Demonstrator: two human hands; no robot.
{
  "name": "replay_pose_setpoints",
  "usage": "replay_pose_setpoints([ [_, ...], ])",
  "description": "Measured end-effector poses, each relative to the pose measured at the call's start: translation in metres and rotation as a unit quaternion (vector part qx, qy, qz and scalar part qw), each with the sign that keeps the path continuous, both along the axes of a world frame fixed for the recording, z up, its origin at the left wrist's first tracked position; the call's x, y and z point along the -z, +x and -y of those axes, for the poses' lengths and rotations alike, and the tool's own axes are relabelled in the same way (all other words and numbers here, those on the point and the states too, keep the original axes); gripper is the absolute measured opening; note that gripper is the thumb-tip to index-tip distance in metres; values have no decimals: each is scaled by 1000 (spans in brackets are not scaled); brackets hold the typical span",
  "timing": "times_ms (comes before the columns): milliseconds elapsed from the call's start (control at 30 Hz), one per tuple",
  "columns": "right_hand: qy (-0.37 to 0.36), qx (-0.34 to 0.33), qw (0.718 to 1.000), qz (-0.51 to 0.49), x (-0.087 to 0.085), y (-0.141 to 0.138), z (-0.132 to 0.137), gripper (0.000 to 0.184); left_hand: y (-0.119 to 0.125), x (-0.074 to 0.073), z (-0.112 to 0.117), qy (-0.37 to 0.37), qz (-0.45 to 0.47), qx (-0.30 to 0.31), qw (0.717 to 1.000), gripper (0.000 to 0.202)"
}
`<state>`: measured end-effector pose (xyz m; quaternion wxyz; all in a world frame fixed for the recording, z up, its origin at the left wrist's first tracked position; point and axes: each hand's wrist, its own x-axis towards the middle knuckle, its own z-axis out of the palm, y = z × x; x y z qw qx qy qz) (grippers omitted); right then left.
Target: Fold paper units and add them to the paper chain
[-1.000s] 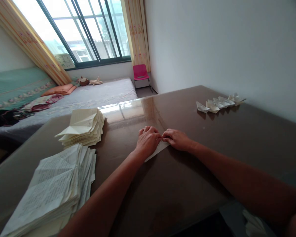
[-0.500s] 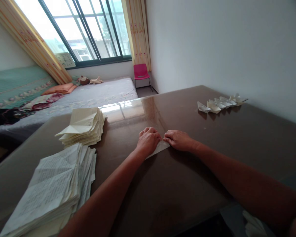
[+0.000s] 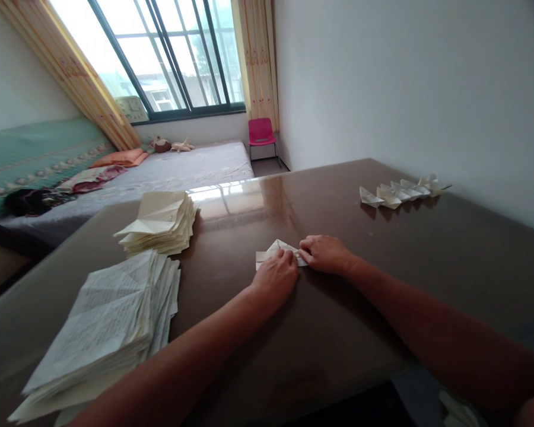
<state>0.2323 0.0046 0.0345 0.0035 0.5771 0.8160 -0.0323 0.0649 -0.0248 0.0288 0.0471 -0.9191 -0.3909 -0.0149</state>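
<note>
A small folded sheet of paper (image 3: 263, 257) lies flat on the brown table, with a peaked middle and a flat strip along its left side. My left hand (image 3: 276, 274) rests over its front part, fingers curled together and pressing it down. At the paper's right end, my right hand (image 3: 324, 253) pinches the corner between thumb and curled fingers. Both hands cover much of the near and right side of the sheet.
On the left stand a stack of written white sheets (image 3: 102, 314) and a stack of cream sheets (image 3: 160, 219). Several folded paper pieces (image 3: 400, 193) line up at the back right of the table (image 3: 231, 225). Beyond are a bed (image 3: 196, 163) and a pink chair (image 3: 261, 133).
My left hand has moved off the paper's far side to its near side, uncovering the peaked middle and left strip. My right hand stays at the right end.
</note>
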Motion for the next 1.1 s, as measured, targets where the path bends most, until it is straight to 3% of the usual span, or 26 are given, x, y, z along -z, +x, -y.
replay_pose_setpoints([
  [167, 9, -3, 1000, 10, 0, -1, 1, 34, -15, 12, 20, -2, 39, -28, 999, 57],
  [400, -19, -9, 997, 68, -19, -11, 6, 33, -39, 25, 28, -31, 93, -71, 993, 61],
  [533, 39, -53, 995, 77, -31, -28, 3, 23, -38, 25, 28, -26, 106, -70, 992, 59],
  [633, 63, -160, 985, 22, -26, -41, -10, 23, -36, 23, 29, -30, 109, -78, 991, 59],
  [733, 43, -207, 977, -10, -15, -49, -25, 27, -37, 22, 28, -32, 120, -76, 989, 59],
  [967, 4, -180, 982, -57, -7, -52, -41, 23, -47, 17, 14, -6, 188, -33, 982, 33],
  [1100, -26, -169, 980, -103, -3, -46, -45, 23, -51, 15, 6, -11, 217, -48, 975, 27],
])
